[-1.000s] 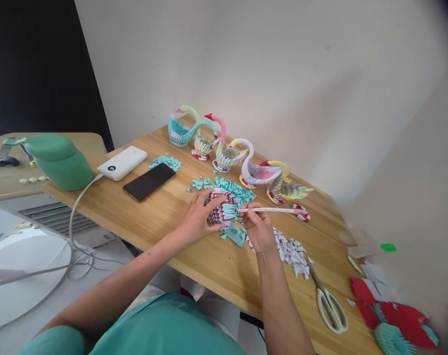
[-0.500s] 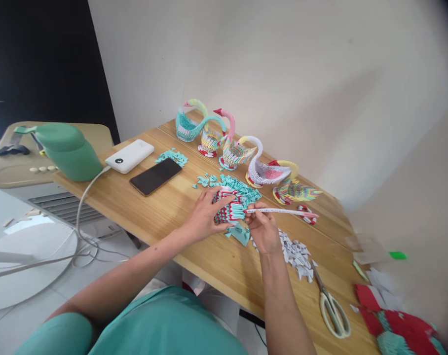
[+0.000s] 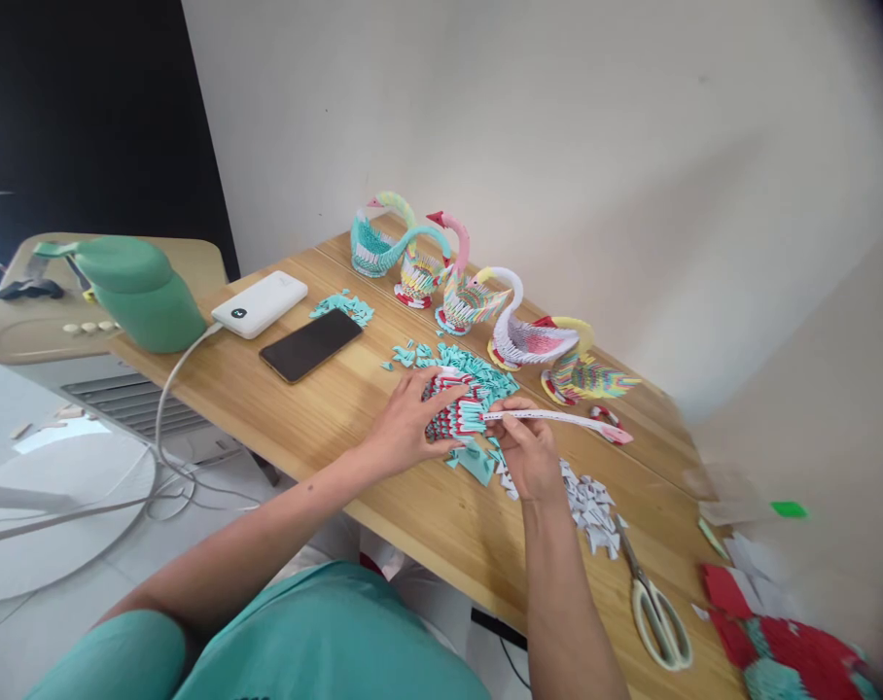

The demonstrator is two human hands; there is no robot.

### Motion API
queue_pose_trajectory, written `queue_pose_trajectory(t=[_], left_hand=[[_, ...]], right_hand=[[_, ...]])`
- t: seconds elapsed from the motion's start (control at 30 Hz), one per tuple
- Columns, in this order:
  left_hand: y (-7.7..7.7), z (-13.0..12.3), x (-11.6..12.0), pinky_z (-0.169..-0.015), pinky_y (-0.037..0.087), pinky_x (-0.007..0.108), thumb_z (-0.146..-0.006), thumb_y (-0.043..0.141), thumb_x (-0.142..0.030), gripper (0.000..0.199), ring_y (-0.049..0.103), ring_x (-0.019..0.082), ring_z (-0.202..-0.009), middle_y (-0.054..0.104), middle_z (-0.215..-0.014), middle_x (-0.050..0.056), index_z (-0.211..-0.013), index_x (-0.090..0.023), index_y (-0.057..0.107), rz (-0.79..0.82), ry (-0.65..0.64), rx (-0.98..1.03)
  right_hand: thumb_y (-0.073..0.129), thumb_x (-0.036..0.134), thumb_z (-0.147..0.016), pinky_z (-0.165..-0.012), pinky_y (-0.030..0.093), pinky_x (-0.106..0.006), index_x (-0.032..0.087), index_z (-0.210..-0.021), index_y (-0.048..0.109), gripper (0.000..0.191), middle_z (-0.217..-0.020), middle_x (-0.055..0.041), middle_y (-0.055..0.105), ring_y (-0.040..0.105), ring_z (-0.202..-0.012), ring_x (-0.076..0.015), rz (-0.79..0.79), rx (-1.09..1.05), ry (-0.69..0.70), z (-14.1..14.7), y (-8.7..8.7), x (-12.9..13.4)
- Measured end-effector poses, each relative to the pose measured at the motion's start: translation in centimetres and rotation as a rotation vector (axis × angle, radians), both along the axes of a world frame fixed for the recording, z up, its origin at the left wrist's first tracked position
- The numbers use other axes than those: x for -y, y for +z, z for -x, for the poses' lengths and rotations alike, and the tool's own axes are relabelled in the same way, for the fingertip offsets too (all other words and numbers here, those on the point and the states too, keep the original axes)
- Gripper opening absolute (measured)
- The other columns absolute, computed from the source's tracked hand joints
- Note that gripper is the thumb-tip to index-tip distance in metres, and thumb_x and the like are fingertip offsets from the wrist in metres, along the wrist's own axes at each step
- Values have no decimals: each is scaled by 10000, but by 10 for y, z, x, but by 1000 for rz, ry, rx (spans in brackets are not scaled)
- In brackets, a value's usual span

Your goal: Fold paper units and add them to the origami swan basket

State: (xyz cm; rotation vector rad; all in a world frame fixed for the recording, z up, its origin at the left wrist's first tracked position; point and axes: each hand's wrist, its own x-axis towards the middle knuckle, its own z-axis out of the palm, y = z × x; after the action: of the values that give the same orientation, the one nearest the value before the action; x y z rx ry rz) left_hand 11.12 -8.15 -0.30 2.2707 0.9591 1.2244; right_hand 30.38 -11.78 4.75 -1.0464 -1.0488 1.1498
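Observation:
My left hand [image 3: 412,420] is wrapped round a folded-paper swan body [image 3: 456,413] made of red, white and teal pieces. It is tilted on its side just above the table. A long white paper swan neck [image 3: 558,416] with a pink head [image 3: 617,435] sticks out to the right from the body's teal end. The fingers of my right hand [image 3: 523,447] pinch this neck close to where it meets the body. Behind the body lies a heap of teal folded paper pieces [image 3: 477,369], and white folded pieces [image 3: 591,506] are strewn right of my right wrist.
Several finished paper swans [image 3: 533,340] line the wall side of the wooden table [image 3: 325,428]. A phone [image 3: 311,345], a white power bank [image 3: 259,303] and a green bottle [image 3: 142,297] stand at left. Scissors [image 3: 660,617] and red and teal paper pieces [image 3: 784,642] lie at right.
The neck has rolled slightly, so its pink head now shows broader and hangs a little lower. My left hand keeps its hold on the body. The whole view has shifted slightly.

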Motion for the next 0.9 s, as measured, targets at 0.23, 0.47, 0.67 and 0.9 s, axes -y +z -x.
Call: queue_pose_trajectory(t=[0.23, 0.47, 0.67, 0.9], left_hand=[[-3, 2, 0, -1073, 379, 504, -765, 714, -499, 693, 375, 332, -1311, 358, -1429, 160, -1375, -259, 490, 22, -3, 18], [-8, 8, 1, -1077, 374, 500, -759, 710, -528, 697, 386, 332, -1308, 373, -1412, 163, -1366, -260, 497, 41, 22, 70], [-9, 14, 6, -1075, 381, 508, -775, 699, -517, 680, 386, 333, -1317, 372, -1411, 164, -1367, -256, 489, 82, 44, 102], [-14, 17, 5, -1080, 385, 505, -832, 657, -466, 570, 395, 310, -1317, 389, -1405, 132, -1355, -301, 501, 93, 48, 149]], right_hand=[[714, 295, -785, -726, 527, -288, 218, -896, 651, 149, -855, -2, 678, 647, -750, -141, -21, 348, -58, 7, 19, 6], [684, 349, -807, -716, 528, -316, 197, -1003, 618, 256, -879, -35, 679, 648, -754, -169, -48, 592, -133, 32, 27, 12], [726, 370, -779, -766, 534, -336, 169, -1139, 593, 434, -964, -81, 696, 661, -837, -192, -4, 420, -103, 45, 19, 12], [710, 393, -779, -745, 530, -322, 169, -1062, 608, 375, -909, -70, 705, 661, -819, -188, -7, 498, -153, 53, 16, 11]])
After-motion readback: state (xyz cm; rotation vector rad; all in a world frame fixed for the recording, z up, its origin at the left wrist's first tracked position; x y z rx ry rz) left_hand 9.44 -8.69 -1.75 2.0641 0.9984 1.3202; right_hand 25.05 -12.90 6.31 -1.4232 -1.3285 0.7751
